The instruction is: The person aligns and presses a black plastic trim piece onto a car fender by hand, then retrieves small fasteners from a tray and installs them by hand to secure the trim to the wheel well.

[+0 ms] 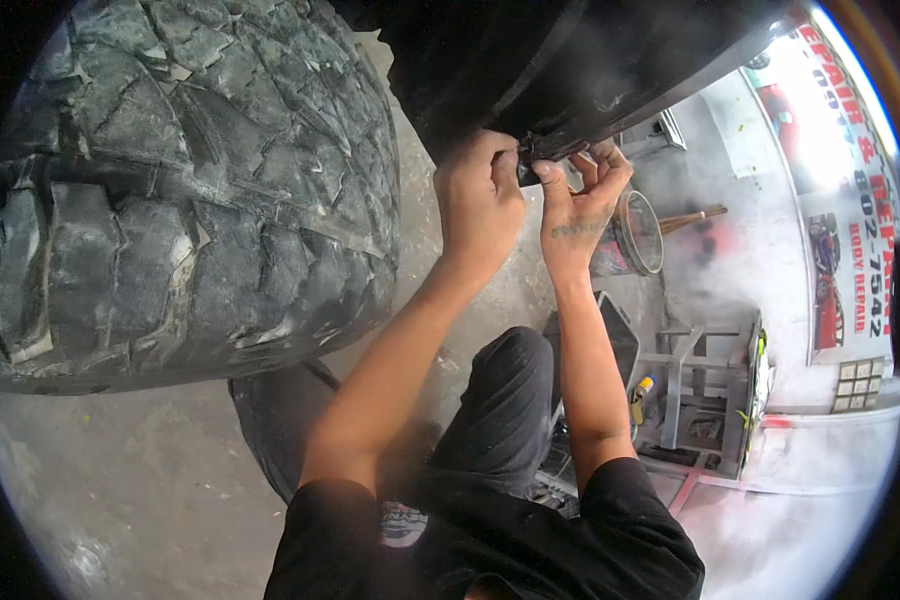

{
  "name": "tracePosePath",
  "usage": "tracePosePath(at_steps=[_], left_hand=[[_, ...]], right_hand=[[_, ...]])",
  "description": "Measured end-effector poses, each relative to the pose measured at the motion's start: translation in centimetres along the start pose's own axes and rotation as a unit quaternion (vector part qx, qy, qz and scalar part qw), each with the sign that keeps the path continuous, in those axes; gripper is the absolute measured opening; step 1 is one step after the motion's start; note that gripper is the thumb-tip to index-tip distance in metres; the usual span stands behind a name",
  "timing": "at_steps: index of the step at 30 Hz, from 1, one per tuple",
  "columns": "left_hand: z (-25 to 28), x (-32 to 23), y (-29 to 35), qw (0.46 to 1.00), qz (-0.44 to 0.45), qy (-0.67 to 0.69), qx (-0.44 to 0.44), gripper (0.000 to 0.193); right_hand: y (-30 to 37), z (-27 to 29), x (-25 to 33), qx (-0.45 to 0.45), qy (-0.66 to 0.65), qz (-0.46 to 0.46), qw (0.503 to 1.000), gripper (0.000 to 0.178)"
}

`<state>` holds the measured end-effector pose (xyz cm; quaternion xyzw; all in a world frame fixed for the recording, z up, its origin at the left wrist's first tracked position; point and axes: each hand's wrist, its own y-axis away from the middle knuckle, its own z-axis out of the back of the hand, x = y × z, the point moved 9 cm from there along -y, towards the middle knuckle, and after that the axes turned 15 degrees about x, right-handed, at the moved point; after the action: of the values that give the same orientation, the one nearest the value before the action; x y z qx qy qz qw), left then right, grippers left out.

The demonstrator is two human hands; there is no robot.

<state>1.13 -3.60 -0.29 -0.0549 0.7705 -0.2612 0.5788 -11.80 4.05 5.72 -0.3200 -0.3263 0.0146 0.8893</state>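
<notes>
Above me a black panel [570, 70], which looks like a vehicle's plastic trim, curves down beside a big knobbly tyre [185, 200]. At the panel's lower edge is a small dark flap-like piece [530, 172]. My left hand [478, 205] is closed, thumb and curled fingers pinching this piece from its left side. From the right, my right hand [580, 205] pinches the same piece between thumb and forefinger, its other fingers bent up along the panel's edge. The fingertips partly hide what lies between them.
The tyre fills the left side, close to my left arm. On the right stand a bucket [638, 235] with sticks beside it, a dark box [610, 335] and a grey metal rack [705, 390]. A yellow-capped bottle [643, 388] is near the rack. A printed banner [830, 180] hangs on the wall.
</notes>
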Motion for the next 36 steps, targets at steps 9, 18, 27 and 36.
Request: tracePosePath(at_steps=[9, 18, 27, 36], left_hand=[[0.0, -2.5, -0.5, 0.994, -0.047, -0.093, 0.017, 0.008], [0.2, -1.7, -0.9, 0.999, 0.023, -0.001, 0.035, 0.012], [0.1, -0.1, -0.6, 0.992, 0.012, 0.124, 0.006, 0.009], [-0.6, 1.1, -1.0, 0.979, 0.051, 0.193, 0.043, 0.007]], right_hand=[[0.2, 0.2, -0.6, -0.003, -0.009, -0.002, 1.0, 0.067], [0.1, 0.3, -0.2, -0.004, -0.02, -0.032, 0.999, 0.063], [0.0, -0.1, 0.2, -0.005, -0.012, -0.039, 0.999, 0.065], [0.2, 0.1, -0.1, -0.01, -0.014, -0.032, 0.999, 0.065]])
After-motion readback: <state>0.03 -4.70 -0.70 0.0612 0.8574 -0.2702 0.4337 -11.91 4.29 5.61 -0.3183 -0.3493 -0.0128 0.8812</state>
